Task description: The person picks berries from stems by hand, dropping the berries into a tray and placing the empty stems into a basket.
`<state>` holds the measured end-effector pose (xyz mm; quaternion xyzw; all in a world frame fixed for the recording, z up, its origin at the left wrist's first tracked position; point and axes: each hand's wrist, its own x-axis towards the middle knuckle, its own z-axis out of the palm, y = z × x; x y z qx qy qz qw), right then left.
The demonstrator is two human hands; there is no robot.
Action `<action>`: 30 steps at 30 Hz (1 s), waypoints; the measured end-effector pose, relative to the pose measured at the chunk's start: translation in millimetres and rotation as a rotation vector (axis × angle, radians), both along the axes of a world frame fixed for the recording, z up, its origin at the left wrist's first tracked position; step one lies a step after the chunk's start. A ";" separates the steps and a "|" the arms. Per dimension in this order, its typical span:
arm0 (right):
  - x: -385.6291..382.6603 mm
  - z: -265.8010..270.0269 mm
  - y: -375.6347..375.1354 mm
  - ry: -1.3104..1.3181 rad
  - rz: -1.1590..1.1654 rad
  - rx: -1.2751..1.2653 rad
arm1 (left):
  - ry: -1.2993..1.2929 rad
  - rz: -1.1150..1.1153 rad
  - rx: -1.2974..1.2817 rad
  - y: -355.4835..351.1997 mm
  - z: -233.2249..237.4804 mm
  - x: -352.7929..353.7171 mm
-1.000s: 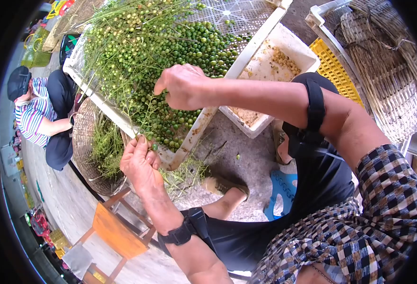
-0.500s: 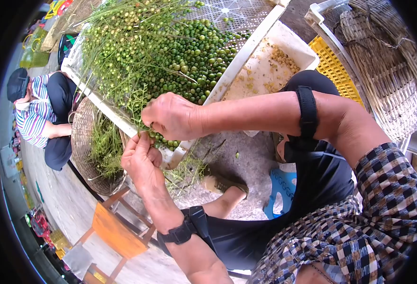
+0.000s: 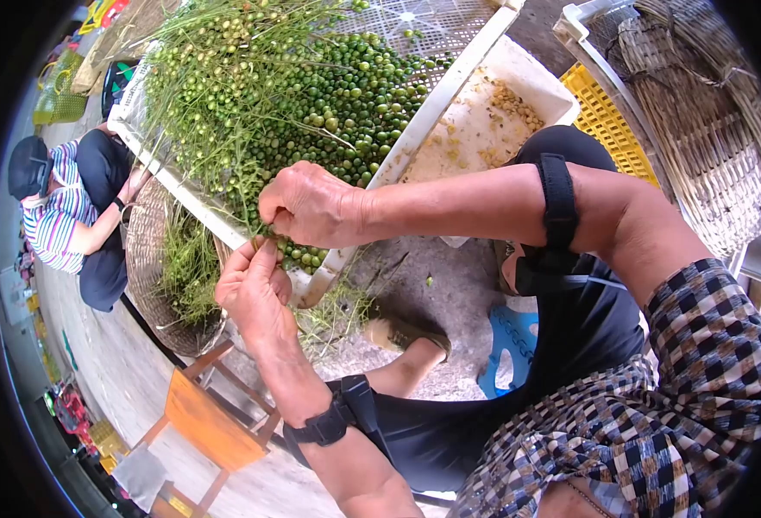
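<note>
Over the near corner of a white plastic tray [image 3: 424, 117], my left hand [image 3: 255, 278] pinches a thin green stem between thumb and forefinger. My right hand [image 3: 307, 205] is just above and right of it, its fingers curled closed; what they hold, if anything, is hidden. Loose green berries [image 3: 359, 99] fill the middle of the tray. A heap of stems with berries still attached [image 3: 216, 95] lies on the tray's left side, beyond both hands.
A wicker basket [image 3: 147, 259] of green stems stands left, by a seated person [image 3: 70, 207] in stripes. An orange-topped wooden stool [image 3: 212, 423] is lower left. Right are a white bin [image 3: 475, 129], a yellow crate [image 3: 609, 121] and woven baskets [image 3: 700, 121]. A blue stool [image 3: 514, 345] stands below.
My right hand has shifted slightly and its fingers are curled closer to my left hand's fingertips. The seated person has leaned and moved an arm up toward the basket.
</note>
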<state>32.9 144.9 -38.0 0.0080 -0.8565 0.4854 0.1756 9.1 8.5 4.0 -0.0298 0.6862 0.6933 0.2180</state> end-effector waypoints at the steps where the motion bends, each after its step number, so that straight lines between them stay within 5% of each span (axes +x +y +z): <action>1: -0.6 -2.5 -0.9 -0.006 0.016 -0.003 | 0.001 -0.033 -0.049 0.8 1.7 0.9; 6: 3.8 4.1 9.1 -0.063 0.172 -0.069 | 0.008 -0.121 -0.127 0.4 4.1 2.1; 8: 10.9 16.1 15.8 -0.334 0.331 -0.336 | 0.043 -0.133 -0.217 2.9 8.2 4.9; 16: -4.6 -10.5 21.2 -0.387 0.379 -1.071 | -0.024 0.018 -0.011 -10.9 -6.5 -11.9; 19: 0.3 -7.4 21.9 -0.429 0.303 -0.758 | -0.117 0.079 0.041 -13.1 -8.0 -14.6; 20: 3.8 -6.6 18.3 -0.424 0.334 -0.909 | -0.125 0.085 0.060 -13.1 -8.4 -14.7; 28: 24.1 29.2 0.7 -0.368 0.333 -0.799 | -0.075 0.064 0.110 -8.9 -18.1 -7.0; 30: 29.4 40.9 1.9 -0.518 0.311 -0.946 | -0.105 -0.025 0.171 -6.3 -7.6 -7.2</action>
